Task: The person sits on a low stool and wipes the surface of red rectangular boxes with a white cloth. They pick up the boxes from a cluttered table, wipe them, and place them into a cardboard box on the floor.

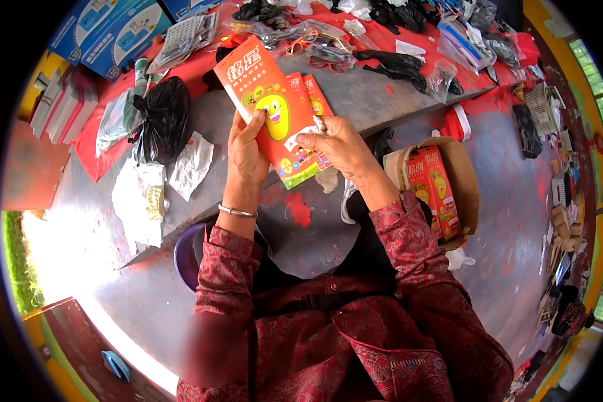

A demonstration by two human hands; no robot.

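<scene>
In both hands I hold a flat orange-red carton with a smiling yellow mango figure and a green lower edge, tilted over the table's near edge. My left hand grips its left side, thumb on the front. My right hand pinches the lower right side, thumb on the front; the fingers behind are hidden. Partly covered by the carton, two similar orange-red packs show just behind it. To the right of my right forearm stands an open brown cardboard box with several matching red cartons upright inside.
A grey table carries a red cloth with plastic bags and loose wrappings at the back. Left on it are a tied black bag and crumpled white papers. A purple basin stands by my left forearm. Clutter lines the right wall.
</scene>
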